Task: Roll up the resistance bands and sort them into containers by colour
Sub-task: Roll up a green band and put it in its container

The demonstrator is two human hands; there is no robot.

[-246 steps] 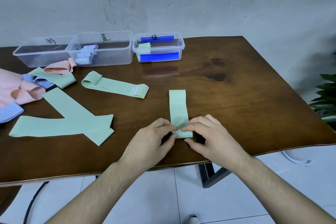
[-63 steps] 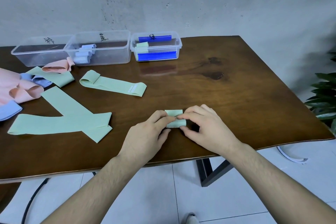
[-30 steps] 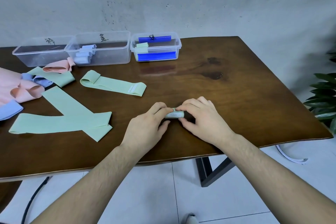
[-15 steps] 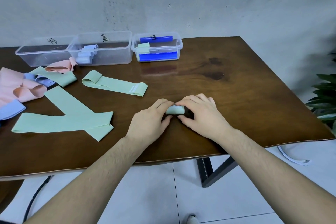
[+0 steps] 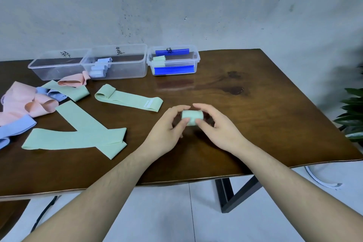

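You hold the rolled green band [image 5: 192, 117], a short soft cylinder, just above the dark wooden table [image 5: 255, 108] near its middle, pinched from both sides: your left hand [image 5: 167, 131] grips its left end with thumb below and fingers curled over, and your right hand [image 5: 218, 125] grips the right end the same way. The table is glossy, with a darker knot in the grain, and stands against a rough grey wall [image 5: 176, 6] speckled with dark spots; pale floor tiles [image 5: 167, 212] show below its front edge. To your left lie flat green bands [image 5: 78, 133], crossed over each other, and another green band [image 5: 129, 100] with one end folded over. Further left, a heap of pink and blue bands [image 5: 21, 104] is cut off by the frame edge. Along the wall stand three clear plastic containers: the left container [image 5: 57, 67], the middle container [image 5: 125, 65] with pale blue rolls, and the right container [image 5: 174, 63] with blue clips and what looks like a green roll. Their handwritten labels are too small to read. A leafy plant [image 5: 351, 114] is cropped at the right.
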